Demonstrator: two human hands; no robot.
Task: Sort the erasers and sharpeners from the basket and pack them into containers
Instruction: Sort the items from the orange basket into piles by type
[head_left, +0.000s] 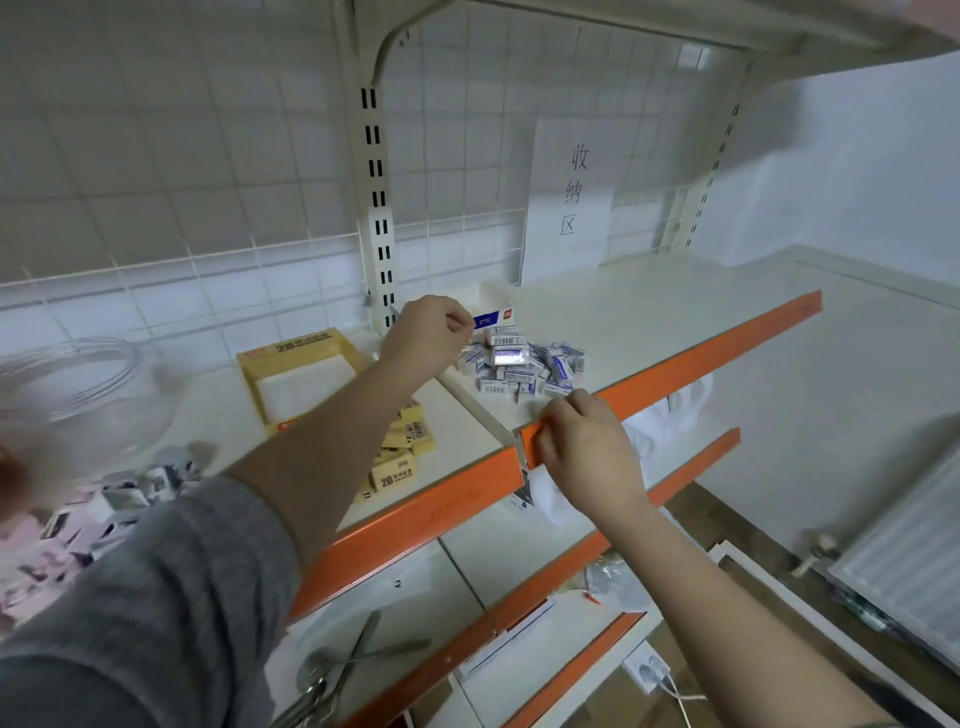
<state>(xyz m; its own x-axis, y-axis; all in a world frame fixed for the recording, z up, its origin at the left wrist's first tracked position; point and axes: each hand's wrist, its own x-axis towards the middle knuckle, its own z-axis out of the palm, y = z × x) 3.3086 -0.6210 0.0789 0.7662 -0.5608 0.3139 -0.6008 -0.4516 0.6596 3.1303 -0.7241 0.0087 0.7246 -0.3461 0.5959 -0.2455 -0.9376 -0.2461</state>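
Observation:
A pile of small blue-and-white erasers (519, 366) lies on the upper white shelf (649, 312). Behind it stands a white box with a blue label (491, 312). My left hand (426, 332) reaches over the shelf divider, its curled fingers pinching that box's near edge. My right hand (587, 452) sits at the shelf's orange front strip (701, 358), fingers curled beside the nearest eraser; whether it holds one is hidden. An open, empty yellow eraser box (296, 374) and loose yellow erasers (400, 457) lie to the left. Blurred grey and pink sharpeners (104, 499) are heaped at lower left.
A clear round bowl (78, 395) stands at the far left. A wire grid back panel (208, 182) and a paper sign (571, 192) close the rear. On the lower shelves lie scissors (343, 665), a white bag (654, 431) and papers. A radiator (904, 561) stands at right.

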